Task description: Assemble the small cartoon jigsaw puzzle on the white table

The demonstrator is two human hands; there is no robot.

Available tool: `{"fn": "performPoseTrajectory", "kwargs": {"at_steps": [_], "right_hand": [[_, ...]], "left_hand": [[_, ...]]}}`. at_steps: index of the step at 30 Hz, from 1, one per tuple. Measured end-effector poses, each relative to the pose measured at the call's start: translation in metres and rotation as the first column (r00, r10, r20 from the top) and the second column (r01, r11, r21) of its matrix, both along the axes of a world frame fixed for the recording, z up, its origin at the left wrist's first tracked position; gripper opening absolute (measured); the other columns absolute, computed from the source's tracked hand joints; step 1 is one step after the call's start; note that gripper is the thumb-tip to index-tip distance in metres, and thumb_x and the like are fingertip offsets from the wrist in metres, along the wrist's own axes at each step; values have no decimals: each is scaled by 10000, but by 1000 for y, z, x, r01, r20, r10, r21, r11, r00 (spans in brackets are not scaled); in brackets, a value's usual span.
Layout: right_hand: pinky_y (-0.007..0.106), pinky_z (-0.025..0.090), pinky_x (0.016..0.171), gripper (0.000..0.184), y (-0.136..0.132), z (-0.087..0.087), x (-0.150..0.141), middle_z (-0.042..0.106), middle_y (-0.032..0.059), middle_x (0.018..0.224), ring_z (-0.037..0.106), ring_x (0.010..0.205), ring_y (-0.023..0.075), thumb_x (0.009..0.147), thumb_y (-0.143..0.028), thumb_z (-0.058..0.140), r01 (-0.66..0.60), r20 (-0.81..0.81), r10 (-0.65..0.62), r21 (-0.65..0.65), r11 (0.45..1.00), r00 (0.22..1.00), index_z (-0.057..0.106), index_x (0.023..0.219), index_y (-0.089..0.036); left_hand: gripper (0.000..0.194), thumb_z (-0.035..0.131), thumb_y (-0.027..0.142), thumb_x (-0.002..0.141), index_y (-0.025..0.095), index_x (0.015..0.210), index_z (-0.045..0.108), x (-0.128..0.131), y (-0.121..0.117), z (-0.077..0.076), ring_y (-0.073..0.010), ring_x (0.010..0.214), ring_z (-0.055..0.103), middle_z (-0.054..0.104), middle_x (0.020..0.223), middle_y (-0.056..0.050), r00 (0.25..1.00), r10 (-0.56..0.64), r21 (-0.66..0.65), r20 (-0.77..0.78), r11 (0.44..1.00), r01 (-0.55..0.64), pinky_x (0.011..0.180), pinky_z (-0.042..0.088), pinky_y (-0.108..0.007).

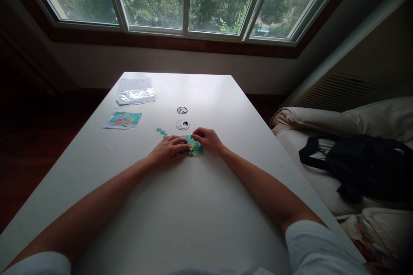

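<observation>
A small jigsaw puzzle (195,151) in green, yellow and blue lies flat on the white table, partly covered by both hands. My left hand (167,149) rests over its left side, with the fingers stretched out and lying across it. At the upper right edge, my right hand (209,141) has thumb and fingertips pinched together on a small puzzle piece (192,137), mostly hidden by the fingers. Several loose green puzzle pieces (161,131) lie just beyond my left fingers.
Two round black-and-white discs, a far one (182,110) and a nearer one (182,125), lie beyond the puzzle. To the left are a colourful cartoon picture sheet (123,120) and a clear plastic packet (137,90) with papers. A black bag (368,165) sits on the sofa (290,137) at right.
</observation>
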State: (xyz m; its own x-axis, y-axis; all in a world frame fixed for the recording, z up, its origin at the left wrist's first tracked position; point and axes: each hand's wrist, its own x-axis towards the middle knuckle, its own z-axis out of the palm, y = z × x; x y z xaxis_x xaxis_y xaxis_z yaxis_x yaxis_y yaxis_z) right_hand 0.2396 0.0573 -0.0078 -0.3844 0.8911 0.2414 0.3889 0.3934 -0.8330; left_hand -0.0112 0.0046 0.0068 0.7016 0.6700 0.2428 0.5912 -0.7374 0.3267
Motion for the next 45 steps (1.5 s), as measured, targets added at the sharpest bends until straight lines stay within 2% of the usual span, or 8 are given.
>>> {"fn": "performPoseTrajectory", "kwargs": {"at_steps": [5,8,13,18,33,45], "right_hand": [[260,449,675,202,7,2,9,740,4,769,626,700,144,904,-381,650,-13,32,15,-67,998,999,736,934,-201],[259,426,673,164,12,2,14,731,0,770,603,703,137,884,-342,670,-11,130,15,-33,999,991,753,889,-202],[260,424,687,142,15,0,15,702,21,841,591,756,141,869,-318,699,-84,188,78,23,996,979,773,849,-198],[264,422,701,131,13,2,13,670,25,827,573,773,146,873,-301,713,-138,230,125,40,990,965,777,828,-195],[291,383,756,67,9,3,10,638,19,794,520,808,168,874,-240,727,-143,330,97,118,983,939,716,822,-199],[284,360,760,97,10,5,9,627,17,809,504,811,166,877,-234,734,-160,378,92,153,975,921,671,815,-195]], "left_hand": [[234,589,364,983,293,1185,684,-6,4,2,-282,1247,539,647,1335,-44,996,86,13,-21,996,-85,1073,414,-476],[221,611,357,964,281,1159,685,-8,5,1,-279,1247,539,643,1331,-47,995,102,12,-17,995,-102,1067,421,-466],[229,597,359,969,285,1171,677,-8,6,-1,-276,1233,548,638,1339,-54,995,98,8,-2,995,-98,1058,430,-456],[242,584,380,977,285,1181,675,-8,7,-3,-278,1231,550,639,1336,-58,995,103,9,-4,995,-103,1057,426,-461],[235,573,367,980,283,1175,673,-6,6,-1,-277,1224,544,639,1324,-62,994,106,9,2,994,-106,1052,420,-454],[229,571,370,983,278,1166,673,-6,7,-2,-273,1223,540,639,1319,-59,993,114,13,-3,993,-114,1053,416,-445]]}}
